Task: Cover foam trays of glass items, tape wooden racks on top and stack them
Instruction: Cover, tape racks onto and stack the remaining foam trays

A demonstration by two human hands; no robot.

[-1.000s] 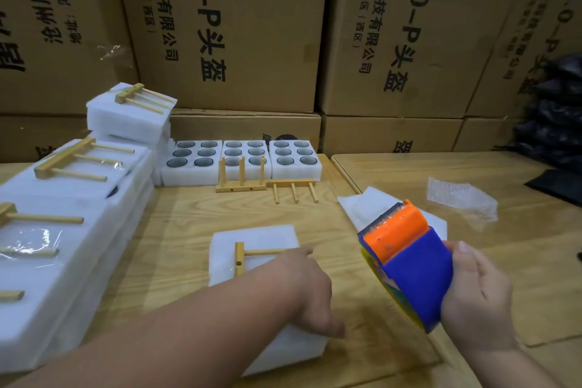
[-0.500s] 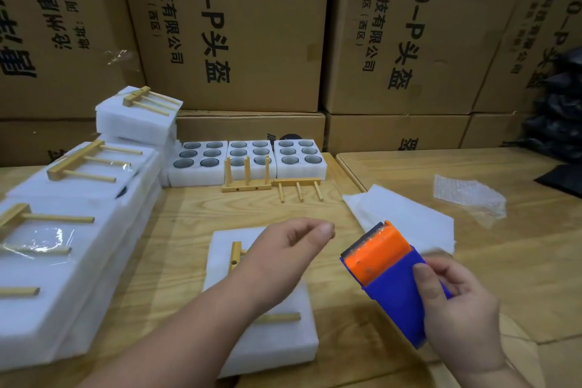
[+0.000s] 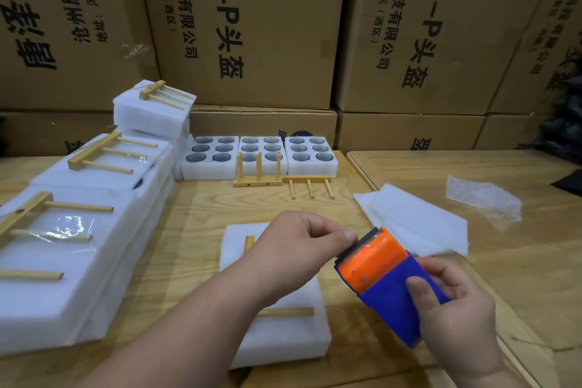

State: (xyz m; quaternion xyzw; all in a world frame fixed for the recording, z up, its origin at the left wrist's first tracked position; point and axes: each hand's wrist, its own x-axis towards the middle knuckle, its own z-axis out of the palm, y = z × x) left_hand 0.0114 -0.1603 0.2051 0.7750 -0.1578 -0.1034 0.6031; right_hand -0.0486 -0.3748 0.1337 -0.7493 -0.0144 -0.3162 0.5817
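A person stands over a wooden table [image 3: 195, 224], the right hand [image 3: 453, 309] wrapped around a blue and orange tape dispenser [image 3: 387, 280] with its toothed cutting edge turned up and to the left. The left hand [image 3: 302, 249] has its fingertips pinched together right at that edge; whether a tape end lies between them is too fine to tell. Below the left forearm sits a covered foam tray [image 3: 283, 337] with a wooden rack [image 3: 283, 312] lying flat on its lid, partly hidden by the arm. To the left, a long stack of covered trays [image 3: 94, 261] carries racks on top, a strip of clear tape glinting over one of them, and a smaller covered tray [image 3: 151, 113] sits higher at the stack's far end. At the back of the table three open foam trays [image 3: 261, 164] hold dark round glass items in their wells, with two loose racks [image 3: 283, 179] just in front. A white foam sheet [image 3: 415, 224] and a piece of bubble wrap [image 3: 482, 198] lie to the right, before a wall of printed cardboard boxes [image 3: 252, 25].
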